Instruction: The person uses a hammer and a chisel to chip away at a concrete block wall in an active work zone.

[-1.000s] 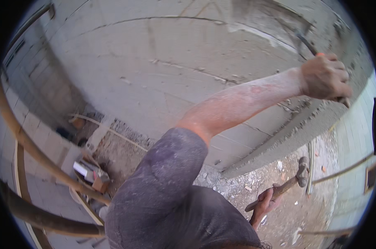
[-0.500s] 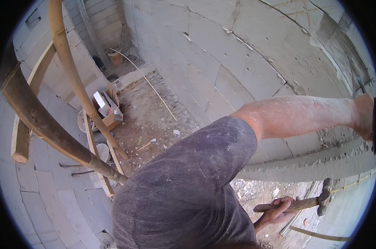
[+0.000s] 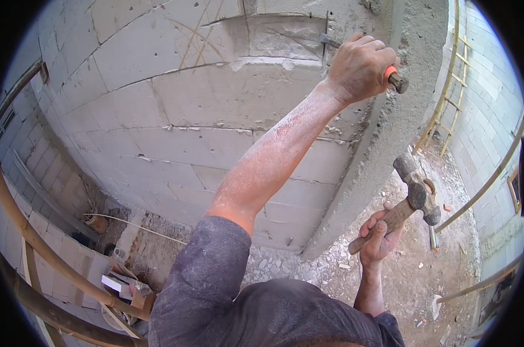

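Up against the grey block wall (image 3: 158,104), the person's left hand (image 3: 360,66) is raised high at the far right, fingers wrapped tight round a chisel (image 3: 396,81) w/ an orange grip; only the grip and its dark struck end show past the fist, the blade end is hidden behind the hand, approx where a thin dark slot runs down the block joint. Left forearm is dusty, stretched up from a grey sleeve (image 3: 204,272) at the near edge. Right hand (image 3: 377,240) sits lower and nearer, at the right, fingers closed round the wooden handle of a hammer (image 3: 415,194); handle tilts up to the right, the dark steel head is above the hand, well below the chisel and apart from it. Hammer head hangs just beside a rough concrete column (image 3: 389,144) that stands btwn the block wall and the open ground. Below, rubble and pale chips (image 3: 285,260) lie at the column's foot. Far right, a wooden ladder (image 3: 447,87) leans by another block wall. Near left, curved scaffold poles (image 3: 54,266) cross the view, w/ a small heap of boxes and scraps (image 3: 126,286) on the ground beside them, and a thin pale cord (image 3: 140,226) runs along the base of the wall.
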A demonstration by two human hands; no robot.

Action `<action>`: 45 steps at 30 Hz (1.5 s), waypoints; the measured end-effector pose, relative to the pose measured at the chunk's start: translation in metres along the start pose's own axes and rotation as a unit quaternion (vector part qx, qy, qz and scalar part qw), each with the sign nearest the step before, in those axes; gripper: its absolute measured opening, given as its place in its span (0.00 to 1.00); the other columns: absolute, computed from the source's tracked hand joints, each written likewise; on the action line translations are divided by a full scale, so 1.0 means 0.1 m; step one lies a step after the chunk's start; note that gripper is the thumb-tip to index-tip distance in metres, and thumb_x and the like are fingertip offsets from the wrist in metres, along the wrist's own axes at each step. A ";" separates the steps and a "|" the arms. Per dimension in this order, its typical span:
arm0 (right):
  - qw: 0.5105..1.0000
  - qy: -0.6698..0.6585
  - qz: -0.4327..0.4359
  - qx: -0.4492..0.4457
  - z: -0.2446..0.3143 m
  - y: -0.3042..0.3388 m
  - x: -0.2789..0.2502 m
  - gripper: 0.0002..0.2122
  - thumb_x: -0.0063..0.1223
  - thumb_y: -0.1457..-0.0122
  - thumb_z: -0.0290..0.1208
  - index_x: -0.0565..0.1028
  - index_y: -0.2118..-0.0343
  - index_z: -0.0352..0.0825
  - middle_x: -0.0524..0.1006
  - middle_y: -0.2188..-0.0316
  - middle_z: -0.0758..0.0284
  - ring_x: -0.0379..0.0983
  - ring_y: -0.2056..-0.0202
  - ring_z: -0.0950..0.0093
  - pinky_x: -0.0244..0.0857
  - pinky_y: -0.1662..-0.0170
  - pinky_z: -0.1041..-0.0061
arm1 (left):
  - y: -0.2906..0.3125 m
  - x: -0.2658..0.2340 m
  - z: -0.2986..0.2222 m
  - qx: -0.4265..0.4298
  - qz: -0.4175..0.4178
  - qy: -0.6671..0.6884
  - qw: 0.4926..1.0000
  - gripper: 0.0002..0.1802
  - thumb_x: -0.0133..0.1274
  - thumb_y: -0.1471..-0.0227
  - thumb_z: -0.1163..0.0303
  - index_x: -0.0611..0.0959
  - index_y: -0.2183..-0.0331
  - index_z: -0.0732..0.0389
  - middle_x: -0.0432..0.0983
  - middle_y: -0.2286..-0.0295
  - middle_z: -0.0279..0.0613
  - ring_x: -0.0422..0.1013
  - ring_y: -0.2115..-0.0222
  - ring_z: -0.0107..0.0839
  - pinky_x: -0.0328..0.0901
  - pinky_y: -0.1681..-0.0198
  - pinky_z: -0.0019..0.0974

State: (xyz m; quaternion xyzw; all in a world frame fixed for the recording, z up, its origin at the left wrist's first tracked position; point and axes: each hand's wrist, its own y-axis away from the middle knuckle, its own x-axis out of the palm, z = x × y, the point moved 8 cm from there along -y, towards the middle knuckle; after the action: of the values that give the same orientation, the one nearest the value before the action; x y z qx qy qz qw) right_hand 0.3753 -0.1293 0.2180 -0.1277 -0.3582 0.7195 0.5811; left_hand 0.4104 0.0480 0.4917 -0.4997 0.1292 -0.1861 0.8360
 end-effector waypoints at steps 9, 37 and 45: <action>0.999 -0.029 -0.032 -0.002 0.07 -0.21 -0.03 0.25 0.49 0.32 0.44 0.61 0.46 0.26 0.70 0.72 0.66 0.68 0.79 0.81 0.62 0.77 0.82 | 0.02 -0.02 0.00 0.012 -0.003 0.012 1.000 0.11 0.62 0.58 0.75 0.74 0.81 0.54 0.71 0.82 0.33 0.71 0.78 0.34 0.65 0.69 0.39; 0.999 -0.032 0.008 0.001 0.55 -1.22 0.65 0.12 0.41 0.28 0.36 0.65 0.62 0.31 0.68 0.80 0.70 0.63 0.85 0.83 0.58 0.84 0.82 | -0.07 0.12 0.18 -0.061 0.037 -0.058 0.996 0.13 0.60 0.49 0.67 0.75 0.80 0.57 0.74 0.80 0.39 0.74 0.75 0.41 0.66 0.67 0.46; 0.982 -0.127 -0.096 -0.105 0.43 -1.18 0.52 0.15 0.44 0.29 0.42 0.65 0.62 0.32 0.67 0.80 0.71 0.64 0.85 0.82 0.60 0.83 0.80 | -0.09 0.21 0.12 -0.072 0.049 -0.082 0.993 0.12 0.59 0.48 0.66 0.75 0.79 0.57 0.75 0.79 0.39 0.74 0.73 0.42 0.66 0.65 0.46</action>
State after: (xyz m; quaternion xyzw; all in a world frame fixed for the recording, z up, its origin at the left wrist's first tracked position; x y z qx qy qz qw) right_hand 0.4226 -0.0890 0.3390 -0.0608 -0.5130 0.6291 0.5809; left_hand 0.4328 0.0439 0.5041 -0.5657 0.0971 -0.0935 0.8135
